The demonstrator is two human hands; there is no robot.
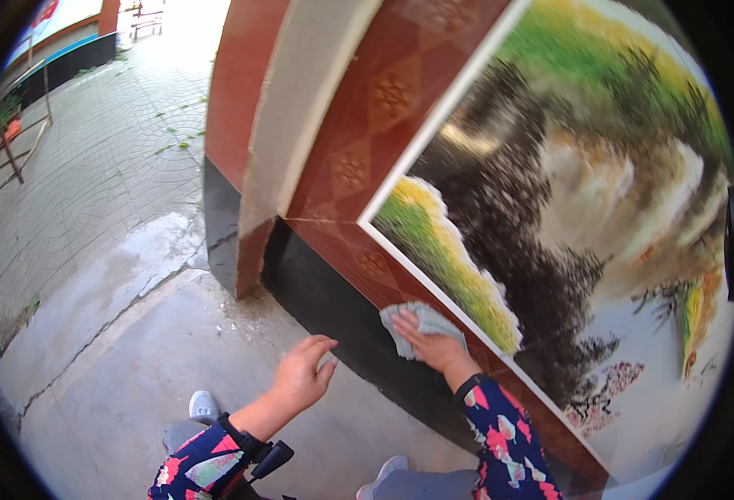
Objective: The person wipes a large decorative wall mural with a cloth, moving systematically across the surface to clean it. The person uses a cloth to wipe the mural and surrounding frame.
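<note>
A grey-green cloth point(437, 320) lies under my right hand point(426, 344), pressed against the lower wall where the black skirting band point(342, 300) meets the red patterned tiles point(373, 265). The fingers rest spread over the cloth, and its edges show around them. My left hand point(307, 370) holds nothing and hangs in front of the skirting, over the concrete floor, with fingers slightly curled and the thumb apart. Just above the right hand runs the white frame strip point(432, 281) of a large painted landscape mural point(529, 206) showing a waterfall, dark trees and green banks.
A wall corner pillar point(263, 150) juts out left of the tiles. Beyond it stretches a paved yard point(104, 137) with small weeds and a thin rack point(29, 144) at the far left. Cracked concrete floor point(123, 350) lies below, with my grey shoe point(204, 405) on it.
</note>
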